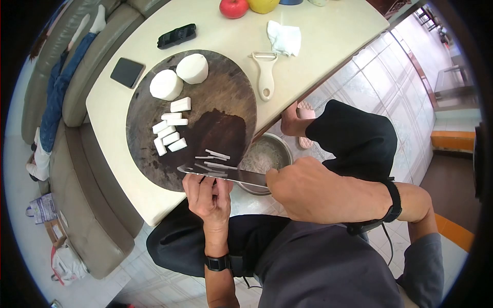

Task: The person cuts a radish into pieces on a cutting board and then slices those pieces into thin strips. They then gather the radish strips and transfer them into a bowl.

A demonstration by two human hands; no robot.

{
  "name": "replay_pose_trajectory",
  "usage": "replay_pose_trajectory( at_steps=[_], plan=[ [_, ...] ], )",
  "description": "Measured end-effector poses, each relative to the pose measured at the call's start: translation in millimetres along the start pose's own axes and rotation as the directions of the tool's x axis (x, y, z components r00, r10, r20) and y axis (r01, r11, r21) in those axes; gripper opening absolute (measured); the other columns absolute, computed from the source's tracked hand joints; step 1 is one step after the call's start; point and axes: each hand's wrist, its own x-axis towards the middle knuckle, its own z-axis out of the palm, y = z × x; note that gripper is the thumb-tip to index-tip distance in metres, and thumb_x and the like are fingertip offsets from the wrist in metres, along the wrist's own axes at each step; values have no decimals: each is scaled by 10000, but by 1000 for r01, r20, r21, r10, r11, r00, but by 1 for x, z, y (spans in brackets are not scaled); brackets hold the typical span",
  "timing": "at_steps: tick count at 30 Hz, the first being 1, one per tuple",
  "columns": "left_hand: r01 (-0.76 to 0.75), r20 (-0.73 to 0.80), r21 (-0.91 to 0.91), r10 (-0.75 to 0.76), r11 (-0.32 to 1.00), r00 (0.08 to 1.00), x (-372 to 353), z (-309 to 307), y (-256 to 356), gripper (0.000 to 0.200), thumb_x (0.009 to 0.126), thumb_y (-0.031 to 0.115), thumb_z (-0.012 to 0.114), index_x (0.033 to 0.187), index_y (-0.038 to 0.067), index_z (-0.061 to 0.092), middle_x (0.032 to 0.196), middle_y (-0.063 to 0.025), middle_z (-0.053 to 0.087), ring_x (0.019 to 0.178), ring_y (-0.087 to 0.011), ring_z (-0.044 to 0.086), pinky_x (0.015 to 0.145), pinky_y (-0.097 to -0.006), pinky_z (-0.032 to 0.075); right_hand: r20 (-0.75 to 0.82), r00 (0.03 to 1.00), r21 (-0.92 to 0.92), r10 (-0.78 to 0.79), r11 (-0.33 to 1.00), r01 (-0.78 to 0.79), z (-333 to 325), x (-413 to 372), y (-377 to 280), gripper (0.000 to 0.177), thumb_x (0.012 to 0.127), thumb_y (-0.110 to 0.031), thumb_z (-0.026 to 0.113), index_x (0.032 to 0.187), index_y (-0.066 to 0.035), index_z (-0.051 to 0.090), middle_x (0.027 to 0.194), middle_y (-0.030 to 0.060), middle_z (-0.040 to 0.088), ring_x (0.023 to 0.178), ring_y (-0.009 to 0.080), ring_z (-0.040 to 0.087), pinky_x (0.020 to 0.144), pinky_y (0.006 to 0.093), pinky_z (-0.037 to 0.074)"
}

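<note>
My right hand (308, 190) is closed round the handle of a kitchen knife (251, 177), its blade pointing left over the near edge of the round wooden chopping board (231, 90). Against the blade, the fingers of my left hand (208, 197) are curled together; what they press on is hidden. Several thin white strips (218, 154) lie just beyond the blade. Farther up the board is a loose group of short white radish-like sticks (167, 132). Two thick white rounds (192, 69) of the same vegetable sit at the far side.
A cream peeler (266, 77) and crumpled white tissue (284, 38) lie right of the board on the table (108, 110). A phone-like dark slab (127, 73), black object (177, 36) and red apple (234, 8) are also there. A metal bowl (282, 146) stands below the table edge. Another person's legs (59, 87) rest on the sofa.
</note>
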Motion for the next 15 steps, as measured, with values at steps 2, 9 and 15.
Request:
replay_pose_trajectory(
  at_steps=[2, 9, 15],
  plan=[
    [-4, 6, -4, 4, 1000, 1000, 0, 1, -1, 193, 670, -32, 711, 847, -6, 639, 924, -140, 618, 874, -349, 576, 780, -418, 479, 9, 1000, -3, 16, 1000, -16, -2, -2, -2, 195, 633, -9, 650, 769, 76, 539, 621, 191, 581, 550, 366, 620, 480, 435, 463],
    [9, 36, -11, -9, 1000, 999, 2, -1, 0, 209, 661, -58, 692, 864, -12, 668, 902, -105, 645, 810, -296, 576, 724, -365, 470, -18, 999, 1, -32, 1000, 32, 5, 15, -8, 180, 629, -10, 665, 760, 72, 573, 683, 183, 584, 561, 336, 636, 459, 404, 469],
    [16, 16, -8, -16, 1000, 1000, -3, -1, -3, 194, 673, -61, 695, 861, -20, 663, 913, -118, 643, 860, -307, 593, 766, -377, 478, -133, 989, -60, -58, 997, 51, 13, 26, -5, 191, 622, -10, 657, 774, 80, 584, 641, 192, 599, 581, 347, 640, 473, 399, 478]
  ],
)
